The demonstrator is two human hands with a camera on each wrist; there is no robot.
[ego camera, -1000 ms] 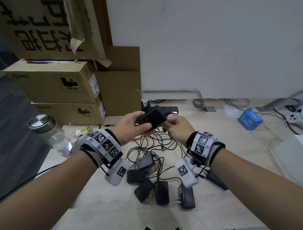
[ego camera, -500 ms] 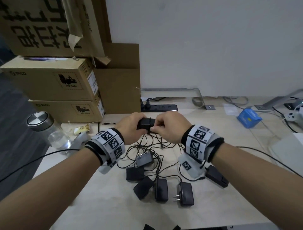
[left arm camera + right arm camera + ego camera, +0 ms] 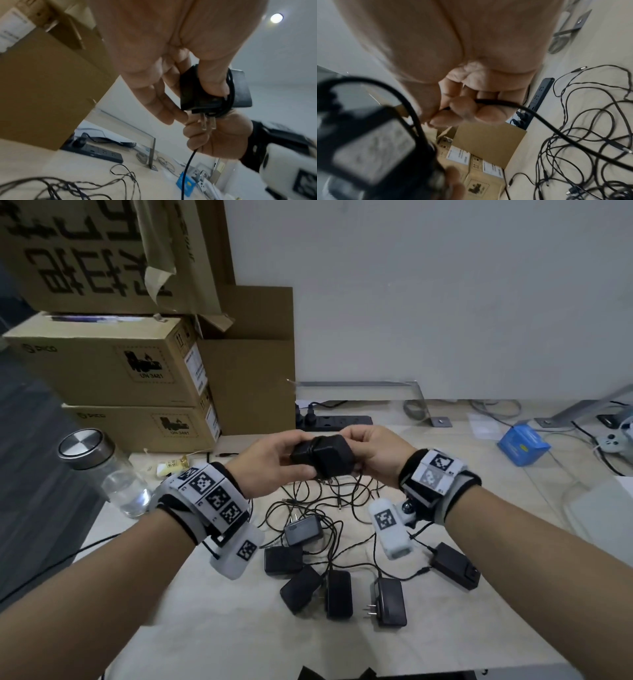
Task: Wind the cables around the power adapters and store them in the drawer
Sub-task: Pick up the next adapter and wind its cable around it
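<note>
Right wrist view blurs the power adapter near the right hand.

At the centre of the head view, the left hand and right hand meet above the table, with one power adapter between them. Directly below the hands in the frame lies a tangle of cables, and below that a cluster of adapters on the table. A stack of cardboard boxes fills the upper left. A bottle stands at the left edge of the table, below the boxes. A power strip lies just above the hands, against the wall. A small box sits at the right of the frame.
</note>
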